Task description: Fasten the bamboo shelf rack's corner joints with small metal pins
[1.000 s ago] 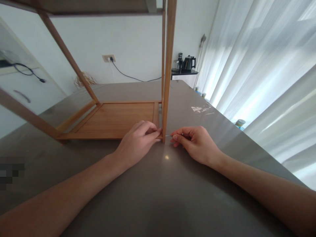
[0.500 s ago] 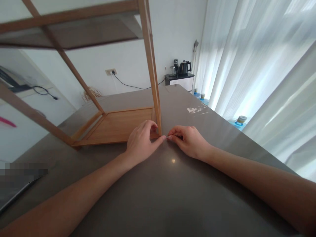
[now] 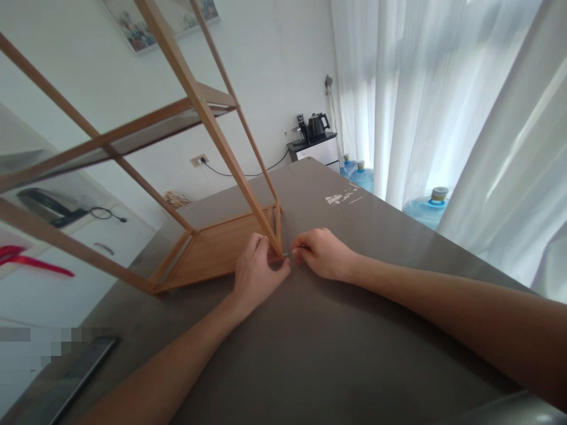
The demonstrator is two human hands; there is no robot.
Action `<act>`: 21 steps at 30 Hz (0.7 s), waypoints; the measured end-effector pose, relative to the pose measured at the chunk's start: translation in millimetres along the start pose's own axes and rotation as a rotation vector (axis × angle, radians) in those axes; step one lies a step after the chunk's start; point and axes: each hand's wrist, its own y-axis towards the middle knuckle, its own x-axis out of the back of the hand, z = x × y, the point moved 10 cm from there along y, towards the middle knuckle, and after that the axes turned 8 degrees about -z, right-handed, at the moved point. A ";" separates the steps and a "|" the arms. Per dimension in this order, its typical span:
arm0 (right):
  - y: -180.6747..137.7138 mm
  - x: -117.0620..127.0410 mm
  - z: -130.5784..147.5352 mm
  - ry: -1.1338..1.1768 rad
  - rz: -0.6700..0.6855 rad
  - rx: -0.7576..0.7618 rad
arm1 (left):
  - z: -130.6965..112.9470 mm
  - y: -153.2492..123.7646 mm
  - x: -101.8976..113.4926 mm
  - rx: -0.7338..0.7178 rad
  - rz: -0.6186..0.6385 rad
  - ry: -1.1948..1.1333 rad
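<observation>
A wooden shelf frame (image 3: 208,251) stands on the grey table (image 3: 345,342), with thin posts rising to an upper shelf (image 3: 146,130). My left hand (image 3: 259,273) grips the near right corner of the frame's bottom board, at the foot of the corner post (image 3: 221,144). My right hand (image 3: 321,252) sits just right of that post, its fingertips pinched on a small thin metal piece (image 3: 287,254) that points at the post's foot. The two hands almost touch.
A dark flat device (image 3: 71,378) lies at the table's near left edge. Behind the table stand a small cabinet with a kettle (image 3: 316,125), water bottles (image 3: 427,206) on the floor, and white curtains on the right. A wall socket with a cable (image 3: 199,159) is on the far wall.
The view has swung and tilted, so the frame leans left in the picture. My hands have drawn closer together at the post's foot, the right hand bringing the metal piece up to it.
</observation>
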 end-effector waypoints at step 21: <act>5.1 16.7 -6.4 0.021 0.033 0.094 | 3.6 0.8 -1.6 -0.002 0.010 -0.032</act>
